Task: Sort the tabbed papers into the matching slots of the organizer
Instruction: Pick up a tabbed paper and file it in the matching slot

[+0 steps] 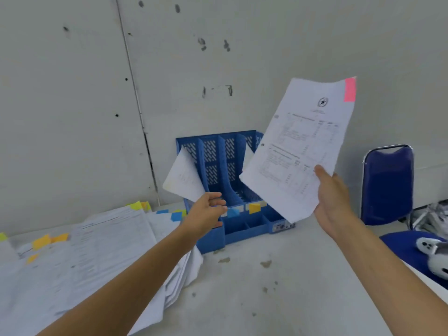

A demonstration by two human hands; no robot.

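— What's closest?

— The grey table (266,299). Left of the blue organizer (211,241) lies a loose pile of papers (97,258) with yellow and blue tabs, its edge up against the organizer's left side.

— And the hands?

— The left hand (206,212) is at the organizer's front left corner. Its fingers are curled at the low corner of a white sheet (184,175) that leans out of the leftmost slot. I cannot tell whether they pinch it. The right hand (332,202), just right of the organizer, grips a printed sheet (298,151) by its bottom edge, thumb on the front. That sheet is held up in front of the organizer's right end, with a pink tab (350,89) at its top right corner.

— The organizer itself?

— It has upright slots, with a blue label (233,212) and a yellow label (254,208) on its front. A blue chair (388,185) stands to its right, and the wall (72,93) is behind it.
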